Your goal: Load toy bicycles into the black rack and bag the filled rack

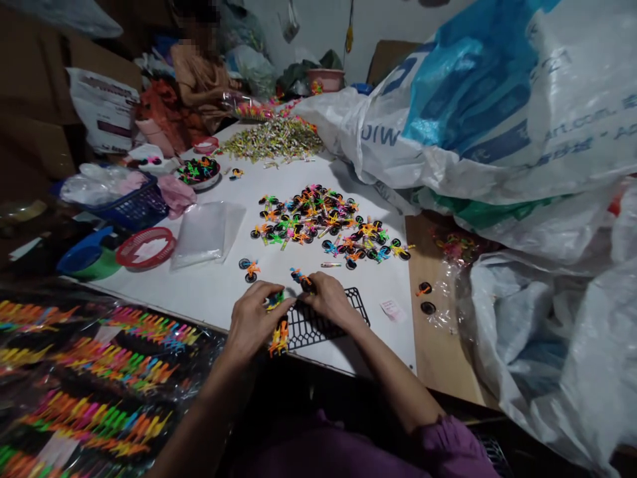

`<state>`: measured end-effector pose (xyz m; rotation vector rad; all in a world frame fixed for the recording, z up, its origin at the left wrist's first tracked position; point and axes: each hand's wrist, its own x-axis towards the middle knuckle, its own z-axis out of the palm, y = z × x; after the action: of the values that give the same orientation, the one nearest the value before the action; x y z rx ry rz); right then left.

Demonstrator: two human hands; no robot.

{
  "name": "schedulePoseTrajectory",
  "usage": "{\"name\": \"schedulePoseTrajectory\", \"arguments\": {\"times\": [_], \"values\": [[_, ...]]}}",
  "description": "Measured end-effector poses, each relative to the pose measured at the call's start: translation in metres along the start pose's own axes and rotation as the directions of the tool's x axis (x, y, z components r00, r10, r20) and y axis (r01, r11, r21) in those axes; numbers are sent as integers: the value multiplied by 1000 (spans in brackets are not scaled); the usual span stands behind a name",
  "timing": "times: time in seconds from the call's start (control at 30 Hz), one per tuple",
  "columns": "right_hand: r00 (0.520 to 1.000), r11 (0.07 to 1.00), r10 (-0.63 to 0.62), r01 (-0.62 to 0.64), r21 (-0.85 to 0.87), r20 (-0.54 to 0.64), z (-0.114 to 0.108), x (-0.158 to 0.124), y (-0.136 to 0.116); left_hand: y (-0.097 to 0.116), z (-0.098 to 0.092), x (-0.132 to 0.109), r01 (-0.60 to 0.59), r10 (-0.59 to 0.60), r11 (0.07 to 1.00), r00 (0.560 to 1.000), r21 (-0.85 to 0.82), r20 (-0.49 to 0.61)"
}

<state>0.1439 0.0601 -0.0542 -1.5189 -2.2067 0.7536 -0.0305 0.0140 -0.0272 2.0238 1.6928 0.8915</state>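
My left hand (256, 315) is closed at the left end of a black plastic rack (323, 325), its fingers and thumb pinching a small green and yellow toy bicycle (275, 300). Just below those fingers, orange and yellow toy bicycles (279, 337) stand at the rack's left end. Over the rack's far edge, my right hand (323, 295) is closed on a toy bicycle (302, 280) with blue and orange parts and black wheels. Another blue and orange toy bicycle (249, 269) lies on the white table beyond my left hand.
A heap of toy bicycles (318, 216) covers mid-table, with a pile of small shiny tubes (273, 139) behind. Clear bags (202, 232) and a red basket (146, 247) lie left. Packed toys (109, 358) fill the lower left. Large white sacks (497, 133) crowd the right. Another person (204, 86) sits far left.
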Motion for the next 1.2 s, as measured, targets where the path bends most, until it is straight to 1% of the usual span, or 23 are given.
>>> {"name": "schedulePoseTrajectory", "arguments": {"times": [0.07,0.13,0.2,0.27,0.33,0.4,0.5,0.57,0.63,0.7,0.73,0.8,0.83,0.9,0.97,1.0,1.07,1.2], "values": [[996,988,-17,3,-156,-89,-9,-6,-13,11,2,4,100,-101,994,995,-49,-21],[990,970,-16,-19,-242,-142,-16,-12,-24,21,8,6,193,-197,974,980,-119,-24],[986,962,-4,-42,-270,-168,-18,-17,-30,28,13,6,283,-296,940,954,-191,-46],[984,971,2,-45,-236,-180,-17,-22,-31,33,17,4,322,-341,931,935,-174,-93],[982,986,1,-33,-163,-191,-16,-26,-30,36,19,1,293,-303,952,942,-89,-145],[981,996,-11,-6,-88,-193,-12,-29,-26,38,18,-2,233,-232,972,958,-16,-166],[985,1000,-2,-1,-21,-174,-1,-29,-14,33,10,-9,163,-156,985,980,52,-120],[991,999,50,-50,5,-123,10,-28,-2,24,-2,-13,138,-130,987,987,87,-95],[991,990,126,-122,67,-50,23,-26,9,13,-13,-15,106,-97,987,992,120,-75],[985,968,175,-171,184,-6,34,-22,15,4,-20,-16,14,-11,988,1000,154,-23],[985,953,175,-167,252,-9,39,-20,15,0,-21,-15,-51,48,984,999,168,22],[990,929,136,-112,353,-43,48,-15,11,-3,-17,-12,-169,146,969,980,177,135],[994,929,101,-77,362,-49,52,-12,8,-4,-12,-10,-205,169,961,966,183,196],[999,953,25,-12,304,-40,60,-8,3,-4,-4,-7,-227,160,952,941,207,297],[999,981,-29,33,193,-27,66,-8,3,-5,2,-6,-220,138,951,931,218,339],[998,987,-49,53,150,-30,68,-10,4,-6,4,-7,-215,136,953,932,212,335],[996,989,-80,85,119,-48,69,-13,10,-10,5,-10,-214,152,961,939,176,309],[986,973,-166,167,156,-21,69,-19,17,-17,9,-14,-228,188,961,953,157,238]]}}
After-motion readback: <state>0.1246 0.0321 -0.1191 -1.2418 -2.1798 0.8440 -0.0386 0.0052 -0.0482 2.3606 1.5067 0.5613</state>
